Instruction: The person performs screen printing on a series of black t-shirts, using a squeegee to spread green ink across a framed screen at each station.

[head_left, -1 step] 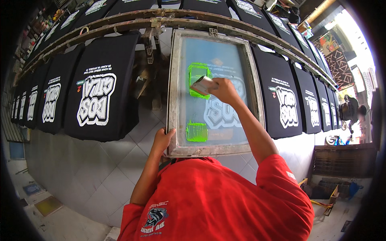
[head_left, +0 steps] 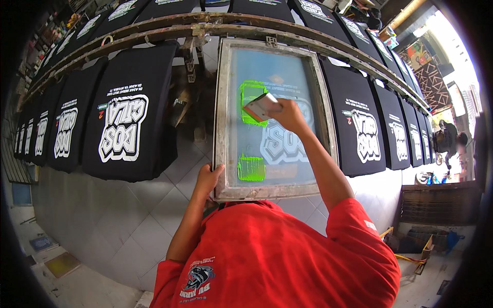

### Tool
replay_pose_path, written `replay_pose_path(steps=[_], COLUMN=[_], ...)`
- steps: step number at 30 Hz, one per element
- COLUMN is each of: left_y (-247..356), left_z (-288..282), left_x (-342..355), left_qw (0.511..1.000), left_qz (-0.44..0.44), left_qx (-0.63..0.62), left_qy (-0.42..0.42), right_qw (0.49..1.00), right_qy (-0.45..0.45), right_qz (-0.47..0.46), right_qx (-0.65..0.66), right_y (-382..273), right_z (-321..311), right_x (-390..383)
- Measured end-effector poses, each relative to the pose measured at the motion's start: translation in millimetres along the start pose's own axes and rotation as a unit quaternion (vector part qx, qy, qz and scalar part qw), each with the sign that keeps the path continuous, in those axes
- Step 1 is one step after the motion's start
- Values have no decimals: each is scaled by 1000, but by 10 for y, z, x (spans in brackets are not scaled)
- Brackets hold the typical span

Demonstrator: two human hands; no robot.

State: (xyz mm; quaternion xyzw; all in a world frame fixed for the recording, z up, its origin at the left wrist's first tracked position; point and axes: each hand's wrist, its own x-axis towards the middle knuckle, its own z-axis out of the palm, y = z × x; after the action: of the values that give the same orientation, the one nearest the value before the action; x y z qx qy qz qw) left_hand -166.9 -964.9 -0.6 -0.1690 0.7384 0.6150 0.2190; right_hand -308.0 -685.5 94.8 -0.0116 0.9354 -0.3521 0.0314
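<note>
Between the earlier frame and now, my right hand point(head_left: 289, 115) has shifted slightly to the right, and the squeegee point(head_left: 260, 109) in it has turned so that more of its flat, pale face shows. My fingers are closed around the squeegee's right end. Its reddish edge slants across the right part of the upper green ink patch point(head_left: 251, 91); whether that edge touches the mesh point(head_left: 257, 61) I cannot tell.

My left hand point(head_left: 208, 179) grips the worn screen frame point(head_left: 267, 193) at its left side, near the lower corner, thumb over the rim; my other fingers are partly hidden. It matches the earlier frame, as does the screen frame, which lies in front of my body with its near edge by my red shirt point(head_left: 287, 246).

On the mesh, the lower green ink patch point(head_left: 251, 169) sits well apart from the upper one, toward me. Pale lettering shows through to the right of both patches.

Black printed T-shirts hang in rows to the left point(head_left: 133, 66) and right point(head_left: 352, 84) of the screen frame, beside a long stained rail point(head_left: 231, 30). Grey floor tiles point(head_left: 154, 215) show at my left.
</note>
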Motion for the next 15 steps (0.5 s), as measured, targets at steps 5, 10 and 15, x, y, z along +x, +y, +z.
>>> replay_pose_path(steps=[5,10,15], left_y=[-22,-248,-204], left_z=[47,150,156], left_x=[6,130,154], left_qw=[999,995,997], left_qz=[32,82,52], left_qx=[-27,-45,-6], left_qy=[-6,42,57], right_qw=[848,618,633], right_qy=[67,86,95], right_qz=[175,279,127], right_qx=[496,730,758], right_y=[600,640,1381], right_z=[27,-43,-516], right_x=[-259,-853,-1616])
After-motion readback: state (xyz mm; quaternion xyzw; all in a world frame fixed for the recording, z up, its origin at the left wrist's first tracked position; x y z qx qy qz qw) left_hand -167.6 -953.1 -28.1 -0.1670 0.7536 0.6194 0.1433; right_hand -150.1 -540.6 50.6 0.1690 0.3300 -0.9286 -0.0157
